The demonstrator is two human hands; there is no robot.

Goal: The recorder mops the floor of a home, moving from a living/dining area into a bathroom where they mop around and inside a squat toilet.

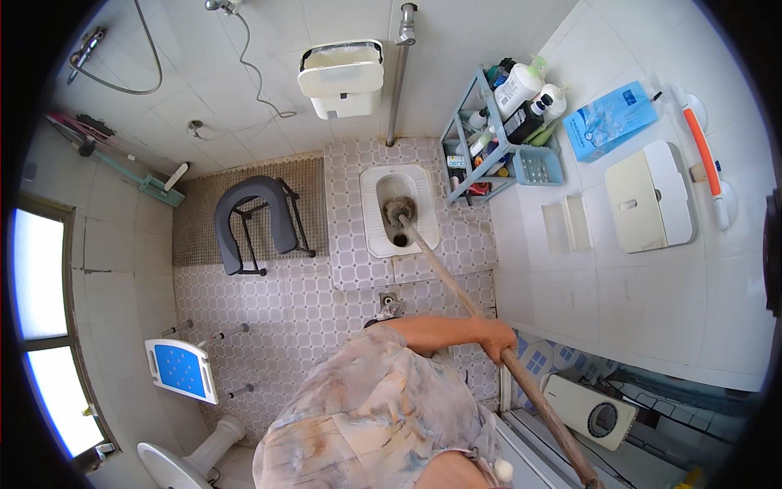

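Observation:
My left hand is closed around a long wooden pole, with my bare forearm reaching across from the left. The pole belongs to what looks like a mop, slanting from the lower right to the middle of the room. Its matted grey-brown head rests inside the white squat toilet, just above the dark drain hole. Toward the lower edge, the pole's other end runs out of sight. My right hand does not show there. Patterned cloth of my top covers the lower middle.
On the left, a dark U-shaped commode chair stands partly on a brown mat. A blue-and-white shower seat is below it. A blue shelf with bottles stands right of the toilet; a lidded white bin is behind.

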